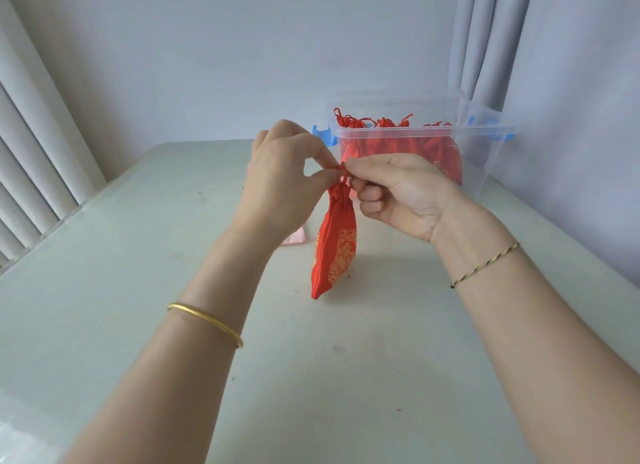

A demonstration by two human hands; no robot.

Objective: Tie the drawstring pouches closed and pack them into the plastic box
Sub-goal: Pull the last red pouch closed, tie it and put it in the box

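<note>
One red pouch point(334, 252) is hanging over mid-desk, out of the box, its neck gathered. One drawstring point(343, 172) is sticking up from it. Two grips are working: the left grip point(280, 183) is pinching the string from the left and the right grip point(398, 196) from the right, fingertips almost meeting. One clear box point(491, 144) is sitting far right on the desk point(138, 290), holding packed pouches point(381, 141); count unclear through the wall. One pink item point(294, 236) is lying behind the left grip, mostly hidden. One bangle point(207, 319) is sitting on the left wrist, one cord bracelet point(485, 266) on the right.
</note>
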